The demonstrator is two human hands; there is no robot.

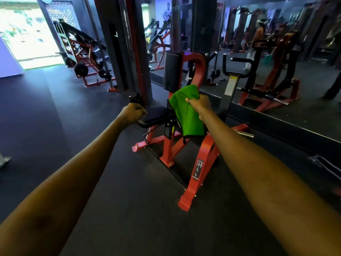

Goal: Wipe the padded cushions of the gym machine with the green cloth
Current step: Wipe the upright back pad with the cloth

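A red-framed gym machine stands on the dark floor ahead of me. Its black seat cushion is low at the centre, and a tall black upright pad rises behind it. My right hand grips the top of the green cloth, which hangs down in front of the frame, to the right of the seat. My left hand is curled into a fist at the seat's left edge; whether it holds anything is hidden.
A mirror wall runs along the right, close behind the machine. A dark weight-stack column stands just left of the seat. Another red machine with plates sits at the back left. Open dark floor lies to the left.
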